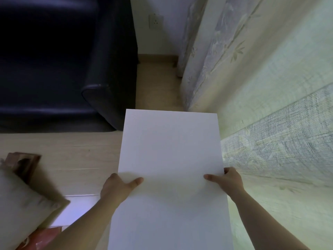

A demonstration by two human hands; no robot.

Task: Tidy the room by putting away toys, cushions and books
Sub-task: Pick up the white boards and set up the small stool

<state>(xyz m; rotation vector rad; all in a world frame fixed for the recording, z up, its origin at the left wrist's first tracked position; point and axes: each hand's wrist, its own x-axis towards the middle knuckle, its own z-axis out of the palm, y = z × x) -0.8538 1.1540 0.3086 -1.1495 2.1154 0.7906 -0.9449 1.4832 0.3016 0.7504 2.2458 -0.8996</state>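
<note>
- Curtain (270, 87): pale, leaf pattern, fills the right side and hangs down to the floor.
- Sofa (54, 60): dark, leather look, upper left. Its rounded armrest faces the gap between sofa and curtain.
- Floor (72, 154): light wood planks, seen left of centre and in the strip between sofa and curtain.
- White panel (171, 141): large, flat, blank rectangle at centre, running from mid-frame to the bottom edge. It is held up over the floor, far edge toward the sofa-curtain gap and right edge close beside the curtain. Cannot tell whether it is a book, board or lid.
- Cushion (21, 204): beige, lower left on the floor, blurred, one corner pointing right.
- Left hand (117, 188): grips the panel's left edge, thumb flat on the top face. Its fingers are hidden beneath.
- Right hand (228, 181): grips the panel's right edge, thumb on top, fingers (228, 171) curled round the edge.
- Pale white patch (77, 210): on the floor under the left forearm, between cushion and panel. Unclear what it is.
- Brown object (23, 163): flat, dark wood tone, on the floor just behind the cushion and partly covered by it. Cannot tell if it is a book or a frame.
- Red item (45, 239): bottom left beside the cushion, mostly cut off.
- Wall socket (155, 20): white, on the far wall (171, 37) above the gap.
</note>
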